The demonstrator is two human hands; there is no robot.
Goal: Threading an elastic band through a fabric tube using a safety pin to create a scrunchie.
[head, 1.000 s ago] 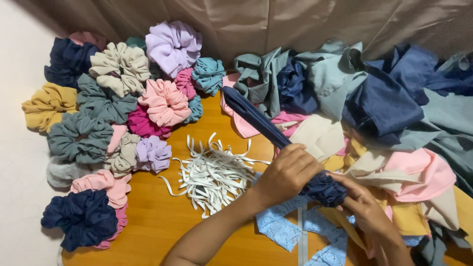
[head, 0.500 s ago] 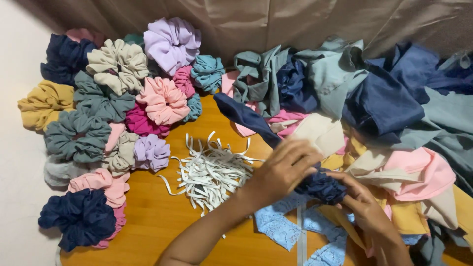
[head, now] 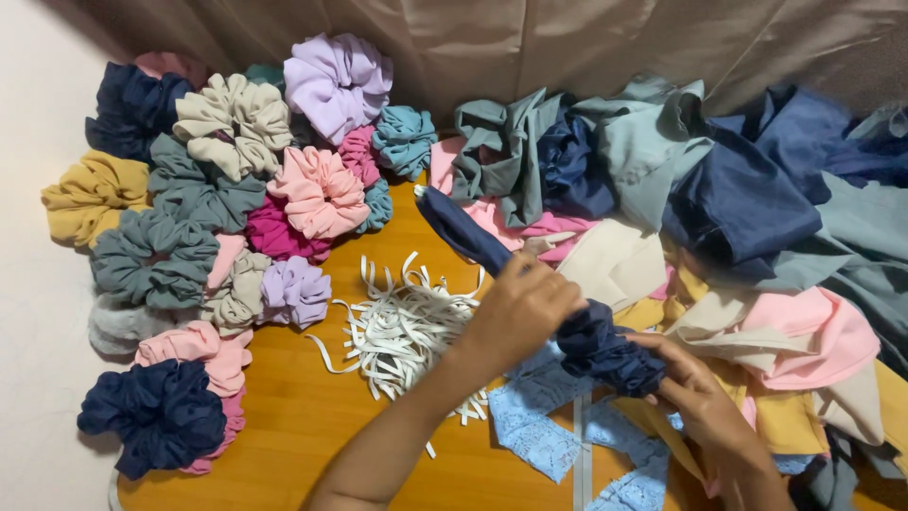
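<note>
Both hands are on 1 navy fabric tube [head: 530,274], and my reading is that the gathering step is under way: the cloth is being bunched along something threaded inside it, most likely a length of elastic, though I cannot see any inside the tube.

The left hand [head: 520,312] is closed over the tube from above, fingers curled round it just where the flat part ends. The right hand [head: 695,397] pinches the bunched, ruffled end [head: 605,350] from below, thumb and fingers clamped on the cloth. The 2 hands sit close together, with only the gathered wad between them.

Taking the pile of white elastic strips [head: 402,326] as the marker: the tube starts just beyond its far right edge, runs flat and slanting down to the right of it, and ends in the wad well to the right, above some light blue lace pieces [head: 539,431] on the wooden desk [head: 303,426].

The next move, I judge, calls for a firm hold at the bunched end while more of the flat length is pushed along, without letting the inner end slip back.

Left of the elastic lies a heap of finished scrunchies [head: 236,218]; to the right, loose fabric pieces [head: 738,208] in blue, grey-green, pink and cream.
</note>
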